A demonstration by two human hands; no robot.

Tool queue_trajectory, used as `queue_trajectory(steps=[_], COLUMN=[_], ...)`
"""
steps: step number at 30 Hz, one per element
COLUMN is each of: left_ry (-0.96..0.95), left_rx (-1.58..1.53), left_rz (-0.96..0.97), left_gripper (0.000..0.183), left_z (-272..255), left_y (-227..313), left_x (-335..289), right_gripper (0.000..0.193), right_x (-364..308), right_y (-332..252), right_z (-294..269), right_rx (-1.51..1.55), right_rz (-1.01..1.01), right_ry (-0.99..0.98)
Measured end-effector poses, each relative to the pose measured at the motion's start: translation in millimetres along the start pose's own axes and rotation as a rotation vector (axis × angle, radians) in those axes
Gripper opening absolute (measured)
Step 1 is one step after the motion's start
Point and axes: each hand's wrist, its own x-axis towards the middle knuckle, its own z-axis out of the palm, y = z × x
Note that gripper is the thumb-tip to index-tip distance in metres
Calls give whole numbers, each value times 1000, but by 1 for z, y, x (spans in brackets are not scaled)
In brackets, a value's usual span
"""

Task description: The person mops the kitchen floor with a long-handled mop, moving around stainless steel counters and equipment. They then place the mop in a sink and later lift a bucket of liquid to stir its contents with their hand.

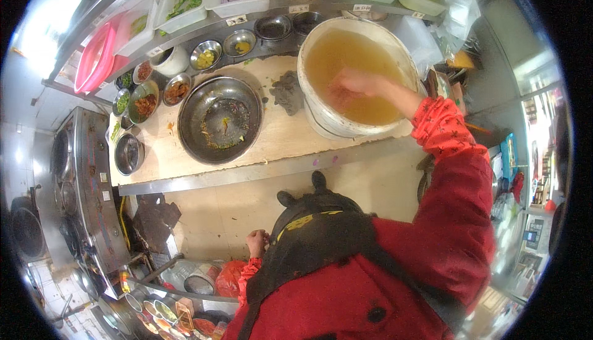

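A large white bucket (316,119) stands on the right part of the worktop, filled with cloudy yellow-brown liquid (333,46). My right hand (358,87) reaches over its rim into this liquid. The fingers are under the surface, so their shape and anything in them are hidden. Down beside the dark apron (327,235), away from the worktop, hangs my left hand (256,243). Its fingers are curled in, and the inside of the palm does not show. Left of the bucket sits a wide metal bowl (191,131) with dark sauce and chopped bits, next to a crumpled grey cloth (286,92).
Small bowls of seasonings, such as one with red-brown contents (146,104), line the worktop's back and left. Above runs a shelf with plastic tubs (244,5) and a pink basket (92,68). A metal stove (92,185) stands at left. Clear plastic bags (463,16) hang at right.
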Motion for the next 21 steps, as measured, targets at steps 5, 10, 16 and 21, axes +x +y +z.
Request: queue_trajectory(steps=[5,10,16,21], left_ry=[-2,18,60,44], left_rx=[-88,24,34,-88], left_rz=[11,46,20,4], left_gripper=[18,19,18,19], left_z=[-4,-5,-5,0], left_y=[-7,-4,-2,-2], left_x=[-3,-18,-36,-27], right_gripper=[33,32,30,32], right_x=[-9,-16,-18,-20], right_y=[2,1,-3,1], right_z=[4,-5,-29,-32], right_rx=[91,154,224,93], right_rz=[9,-146,-248,-235], right_ry=[-14,8,202,262])
